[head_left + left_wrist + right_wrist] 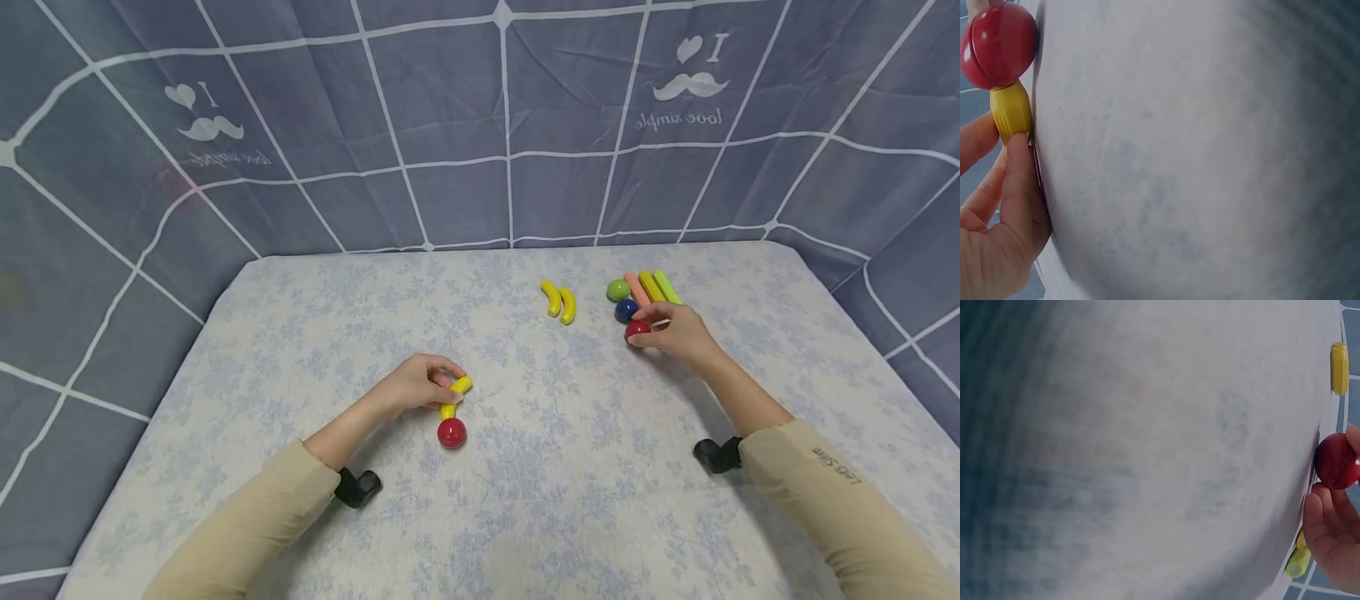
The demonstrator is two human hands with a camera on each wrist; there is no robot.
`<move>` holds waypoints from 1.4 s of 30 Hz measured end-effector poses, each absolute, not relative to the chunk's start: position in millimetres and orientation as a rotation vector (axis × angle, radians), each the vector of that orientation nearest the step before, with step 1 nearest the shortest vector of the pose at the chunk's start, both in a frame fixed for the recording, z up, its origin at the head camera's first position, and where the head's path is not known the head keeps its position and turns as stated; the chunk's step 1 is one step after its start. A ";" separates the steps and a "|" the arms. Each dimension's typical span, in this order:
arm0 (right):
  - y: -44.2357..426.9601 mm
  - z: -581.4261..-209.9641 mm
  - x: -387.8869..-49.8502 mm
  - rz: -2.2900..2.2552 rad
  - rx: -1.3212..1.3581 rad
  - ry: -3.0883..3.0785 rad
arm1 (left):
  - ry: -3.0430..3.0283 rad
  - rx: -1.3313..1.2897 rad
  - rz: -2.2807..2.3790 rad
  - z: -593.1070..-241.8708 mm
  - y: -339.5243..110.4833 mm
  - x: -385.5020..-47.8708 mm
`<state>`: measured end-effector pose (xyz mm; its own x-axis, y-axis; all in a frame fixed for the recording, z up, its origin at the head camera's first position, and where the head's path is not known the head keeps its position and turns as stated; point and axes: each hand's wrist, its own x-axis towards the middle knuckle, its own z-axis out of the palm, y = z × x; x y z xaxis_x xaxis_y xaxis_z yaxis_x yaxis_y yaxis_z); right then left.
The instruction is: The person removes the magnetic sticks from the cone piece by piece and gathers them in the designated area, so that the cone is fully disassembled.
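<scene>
My left hand (416,387) pinches a small yellow toy banana (447,411) between thumb and fingers, low over the cloth. One end of it touches a shiny red ball (452,433), which rests on the table; in the left wrist view the ball (1005,44) shows a seam. Farther right, my right hand (681,337) grips a second red ball (637,332) by its sides, and the right wrist view shows this ball (1337,460) at the fingertips. Right behind it lie a dark blue ball (626,311) and a green ball (618,290).
Beyond the right hand lie a pink stick (637,291), a yellow stick (651,286) and a light green stick (667,287), side by side. Two more toy bananas (567,307) lie left of the balls. A patterned cloth covers the table (540,500); grey-blue curtains (457,200) hang behind.
</scene>
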<state>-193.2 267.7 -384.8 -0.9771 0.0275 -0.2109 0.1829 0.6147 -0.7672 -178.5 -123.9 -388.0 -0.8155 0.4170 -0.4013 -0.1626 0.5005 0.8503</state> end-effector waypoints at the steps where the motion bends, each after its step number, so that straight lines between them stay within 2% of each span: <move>1: 267.5 -384.7 -193.7 -1.289 0.177 2.668 | 2.171 0.207 1.316 -387.8 -123.8 -178.9; 19: 267.1 -380.8 -185.6 -1.294 0.139 2.683 | 2.259 0.240 1.256 -386.0 -120.6 -173.1; 29: 269.9 -359.9 -184.1 -1.283 0.120 2.705 | 2.263 0.260 1.246 -384.7 -122.5 -170.5; 42: 241.1 -350.4 -180.9 -1.450 -0.118 2.569 | 2.349 0.285 1.178 -383.2 -119.0 -167.7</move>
